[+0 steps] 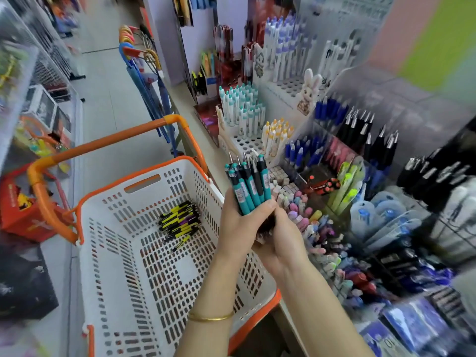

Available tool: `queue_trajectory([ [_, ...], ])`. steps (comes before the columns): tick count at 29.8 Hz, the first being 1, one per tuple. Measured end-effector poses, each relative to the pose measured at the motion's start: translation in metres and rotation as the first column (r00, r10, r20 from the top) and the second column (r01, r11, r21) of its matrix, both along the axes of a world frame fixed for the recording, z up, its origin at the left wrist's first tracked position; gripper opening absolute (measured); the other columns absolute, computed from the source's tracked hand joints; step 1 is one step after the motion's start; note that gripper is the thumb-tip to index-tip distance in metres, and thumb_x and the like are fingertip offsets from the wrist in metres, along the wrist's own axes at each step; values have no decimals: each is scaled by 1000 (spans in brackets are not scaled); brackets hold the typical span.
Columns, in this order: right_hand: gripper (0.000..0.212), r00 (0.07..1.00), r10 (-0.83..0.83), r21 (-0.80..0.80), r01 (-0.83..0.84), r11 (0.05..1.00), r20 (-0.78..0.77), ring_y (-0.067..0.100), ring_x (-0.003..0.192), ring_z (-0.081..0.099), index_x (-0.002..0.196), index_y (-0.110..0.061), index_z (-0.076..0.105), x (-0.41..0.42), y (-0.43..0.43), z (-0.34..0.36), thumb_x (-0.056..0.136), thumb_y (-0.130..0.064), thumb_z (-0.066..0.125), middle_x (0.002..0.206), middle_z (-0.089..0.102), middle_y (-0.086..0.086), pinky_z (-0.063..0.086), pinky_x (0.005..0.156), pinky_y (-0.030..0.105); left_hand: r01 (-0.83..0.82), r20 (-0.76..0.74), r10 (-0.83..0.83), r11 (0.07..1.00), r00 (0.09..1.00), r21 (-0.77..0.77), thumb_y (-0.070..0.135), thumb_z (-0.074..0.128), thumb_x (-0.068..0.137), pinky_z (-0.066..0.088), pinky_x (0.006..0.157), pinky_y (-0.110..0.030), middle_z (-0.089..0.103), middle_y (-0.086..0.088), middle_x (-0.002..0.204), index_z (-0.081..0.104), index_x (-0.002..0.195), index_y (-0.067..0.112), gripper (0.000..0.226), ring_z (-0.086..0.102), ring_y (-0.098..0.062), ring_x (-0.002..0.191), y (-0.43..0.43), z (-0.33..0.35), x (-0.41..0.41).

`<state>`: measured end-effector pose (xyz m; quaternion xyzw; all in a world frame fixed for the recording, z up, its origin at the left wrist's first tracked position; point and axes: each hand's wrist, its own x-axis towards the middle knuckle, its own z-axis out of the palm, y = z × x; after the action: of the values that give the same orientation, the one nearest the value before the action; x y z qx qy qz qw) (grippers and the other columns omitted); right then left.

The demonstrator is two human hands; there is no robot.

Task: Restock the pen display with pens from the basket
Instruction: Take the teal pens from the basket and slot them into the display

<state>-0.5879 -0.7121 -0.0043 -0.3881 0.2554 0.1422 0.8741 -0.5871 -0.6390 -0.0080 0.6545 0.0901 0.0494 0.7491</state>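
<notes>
A bundle of teal and black pens (248, 182) stands upright, tips up, clasped in both hands above the basket's right rim. My left hand (238, 224) wraps the barrels from the left. My right hand (279, 238) closes around the lower ends from the right. The white basket (108, 253) with orange handles sits below left; a small pile of black, yellow and purple pens (180, 220) lies on its floor. The pen display (304, 130) rises to the right, with white racks of teal-capped pens (243, 106) and several vacant holes (243, 143).
Clear bins of blue pens (301, 152) and black pens (365, 135) stand further right. Erasers and small items (298, 202) fill trays under my hands. A floor aisle runs off to the upper left, with a red box (24, 207) beside the basket.
</notes>
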Motion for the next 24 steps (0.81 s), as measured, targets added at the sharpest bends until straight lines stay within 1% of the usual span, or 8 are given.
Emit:
queue_trajectory([
  [1, 20, 999, 27, -129, -22, 991, 35, 19, 100, 67, 105, -14, 69, -1, -3, -1, 95, -22, 53, 105, 71, 8, 57, 81, 38, 3, -5, -3, 1000, 1000, -13, 3, 71, 83, 55, 74, -18, 71, 3, 101, 61, 119, 13, 39, 69, -7, 93, 1, -1, -1],
  [4, 22, 974, 48, -506, 73, 859, 222, 1, 92, 64, 104, -18, 68, 0, -10, 8, 94, -11, 50, 107, 68, 0, 52, 69, 12, 26, -22, -28, 996, 999, -84, 1, 69, 84, 56, 76, -25, 70, -4, 99, 61, 117, 9, 35, 70, -17, 94, 7, -2, -4],
  [8, 16, 852, 209, -602, 148, 785, 481, -5, 74, 60, 99, -17, 70, 7, -21, 38, 94, -17, 55, 88, 66, -8, 46, 58, 10, 58, -71, -74, 978, 995, -200, 2, 70, 82, 57, 84, -40, 72, -5, 99, 62, 117, 15, 38, 69, -25, 97, 10, -2, -9],
  [11, 10, 753, 465, -790, 115, 602, 465, -2, 74, 59, 95, -21, 69, 15, -22, 48, 86, -17, 67, 85, 66, -7, 49, 65, 13, 85, -69, -111, 951, 991, -299, 5, 68, 78, 56, 83, -38, 73, -5, 100, 63, 117, 17, 42, 70, -23, 98, 8, -1, -11],
  [15, 5, 750, 486, -808, 109, 579, 449, -1, 68, 58, 92, -18, 68, 22, -26, 45, 88, -16, 65, 81, 65, -6, 47, 60, 14, 128, -73, -170, 908, 983, -399, 15, 69, 71, 57, 76, -37, 73, -7, 92, 66, 106, 14, 35, 70, -21, 86, 8, 1, -11],
  [20, 6, 790, 191, -728, 402, 555, 582, 13, 70, 59, 89, -22, 55, 34, -39, 54, 94, -18, 55, 85, 60, 5, 50, 59, 22, 10, -195, -139, 837, 971, -547, 9, 72, 72, 56, 69, -35, 66, -9, 82, 61, 99, 8, 29, 67, -18, 70, 13, -8, -8],
  [22, 13, 755, 115, -673, 491, 554, 645, 14, 76, 65, 89, -24, 51, 32, -40, 58, 93, -15, 58, 88, 58, 0, 55, 62, 23, -23, -228, -146, 796, 963, -605, 2, 64, 82, 57, 63, -33, 67, -8, 76, 63, 91, 8, 10, 67, -17, 65, 13, -11, -7],
  [24, 13, 738, 104, -653, 511, 559, 667, 8, 76, 65, 90, -18, 52, 23, -35, 57, 90, -8, 61, 85, 55, -7, 56, 62, 21, -49, -238, -155, 734, 959, -677, 2, 63, 80, 58, 61, -33, 70, -10, 80, 64, 90, 7, 11, 67, -17, 65, 11, -10, -6],
])
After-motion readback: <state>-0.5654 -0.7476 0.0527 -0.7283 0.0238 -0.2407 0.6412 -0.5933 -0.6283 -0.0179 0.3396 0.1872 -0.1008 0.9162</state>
